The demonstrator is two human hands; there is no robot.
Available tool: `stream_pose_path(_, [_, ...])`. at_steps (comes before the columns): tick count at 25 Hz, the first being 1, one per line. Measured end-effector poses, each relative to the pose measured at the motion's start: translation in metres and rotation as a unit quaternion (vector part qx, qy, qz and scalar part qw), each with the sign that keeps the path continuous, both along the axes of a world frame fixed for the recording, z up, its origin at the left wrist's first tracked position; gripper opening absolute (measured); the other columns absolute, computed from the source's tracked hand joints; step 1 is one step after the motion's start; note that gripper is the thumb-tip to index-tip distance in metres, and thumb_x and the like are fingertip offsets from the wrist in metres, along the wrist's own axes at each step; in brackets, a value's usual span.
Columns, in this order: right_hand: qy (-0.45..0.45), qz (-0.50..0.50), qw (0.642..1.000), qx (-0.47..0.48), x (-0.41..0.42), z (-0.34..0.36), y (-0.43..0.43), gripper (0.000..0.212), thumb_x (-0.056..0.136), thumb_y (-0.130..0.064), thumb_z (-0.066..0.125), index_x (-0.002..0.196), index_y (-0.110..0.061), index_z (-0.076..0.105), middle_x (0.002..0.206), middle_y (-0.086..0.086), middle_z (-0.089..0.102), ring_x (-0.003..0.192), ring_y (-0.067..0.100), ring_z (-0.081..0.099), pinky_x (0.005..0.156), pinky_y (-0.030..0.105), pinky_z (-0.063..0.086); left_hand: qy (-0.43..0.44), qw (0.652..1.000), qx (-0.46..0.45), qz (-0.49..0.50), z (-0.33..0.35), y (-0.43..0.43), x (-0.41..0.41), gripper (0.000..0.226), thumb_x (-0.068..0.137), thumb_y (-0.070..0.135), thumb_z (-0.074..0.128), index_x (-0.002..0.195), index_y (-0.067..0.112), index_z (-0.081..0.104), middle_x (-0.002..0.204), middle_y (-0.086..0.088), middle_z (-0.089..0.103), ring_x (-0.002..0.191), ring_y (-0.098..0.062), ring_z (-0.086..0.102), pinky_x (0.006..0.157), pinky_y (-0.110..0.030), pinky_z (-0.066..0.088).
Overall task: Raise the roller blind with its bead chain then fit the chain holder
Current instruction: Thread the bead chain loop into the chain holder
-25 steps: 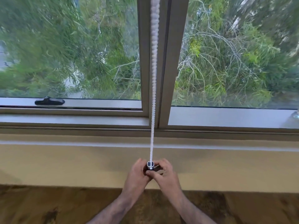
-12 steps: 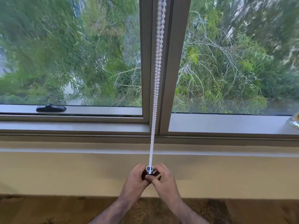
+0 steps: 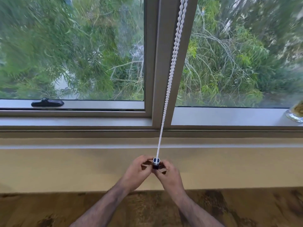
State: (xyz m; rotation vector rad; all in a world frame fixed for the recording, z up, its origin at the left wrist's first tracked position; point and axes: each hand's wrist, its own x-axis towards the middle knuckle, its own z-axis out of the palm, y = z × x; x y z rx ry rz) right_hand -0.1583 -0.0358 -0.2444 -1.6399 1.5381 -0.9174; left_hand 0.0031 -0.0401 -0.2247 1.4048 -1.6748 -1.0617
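A white bead chain (image 3: 170, 74) runs taut from the top of the view, in front of the window's centre post, down to a small grey and dark chain holder (image 3: 156, 162). Both strands of the chain enter the holder's top. My left hand (image 3: 136, 172) grips the holder from the left and my right hand (image 3: 170, 175) grips it from the right, fingers pinched around it in front of the beige wall below the sill. The roller blind itself is out of view above.
The grey window frame's centre post (image 3: 157, 66) stands behind the chain. A black window latch (image 3: 47, 103) lies on the left sash. A glass object (image 3: 295, 113) sits on the sill at the far right. Brown patterned floor (image 3: 49, 208) lies below the wall.
The view has tilted down and shifted, so the chain now leans to the right. My fingers have spread a little around the holder, showing more of it. The hands stay on the holder.
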Motion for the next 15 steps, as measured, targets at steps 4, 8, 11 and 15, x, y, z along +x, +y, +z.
stream_pose_path(4, [0.017,-0.010,1.000,0.006,0.008,-0.004,0.006,0.024,0.083,-0.031,0.077,0.087,-0.048,0.060,0.086,-0.012,0.071,0.084,0.007,0.068,0.069,0.019,0.052,0.027,1.000,-0.012,0.002,-0.005,0.001,0.002,0.028,0.080,0.008,0.081,0.102,0.025,0.075,0.097,0.004,0.074,0.089,-0.006,0.072,0.086,-0.024,0.057])
stream_pose_path(8, [0.034,-0.040,0.999,-0.002,0.019,-0.005,0.010,0.018,0.084,-0.021,0.075,0.102,-0.024,0.074,0.089,-0.010,0.072,0.082,0.009,0.069,0.074,0.031,0.058,0.051,0.998,-0.022,0.015,-0.008,0.002,0.004,0.036,0.077,0.006,0.083,0.091,0.038,0.073,0.091,0.011,0.072,0.083,-0.003,0.072,0.080,-0.022,0.058])
stream_pose_path(11, [0.032,-0.071,0.997,-0.005,0.026,-0.008,0.017,0.020,0.085,-0.019,0.075,0.104,-0.020,0.075,0.092,-0.004,0.076,0.082,0.012,0.071,0.076,0.033,0.059,0.043,0.999,-0.014,-0.007,-0.008,0.001,0.009,0.039,0.076,0.007,0.084,0.085,0.043,0.071,0.087,0.014,0.070,0.080,0.004,0.069,0.077,-0.016,0.055])
stream_pose_path(15, [0.039,-0.083,0.996,-0.003,0.032,-0.006,0.023,0.017,0.085,-0.024,0.073,0.101,-0.022,0.075,0.090,-0.002,0.078,0.082,0.013,0.071,0.075,0.035,0.058,0.024,0.999,-0.011,-0.026,-0.008,0.001,0.013,0.028,0.075,0.006,0.084,0.085,0.030,0.074,0.081,0.014,0.066,0.074,0.012,0.063,0.070,-0.007,0.047])
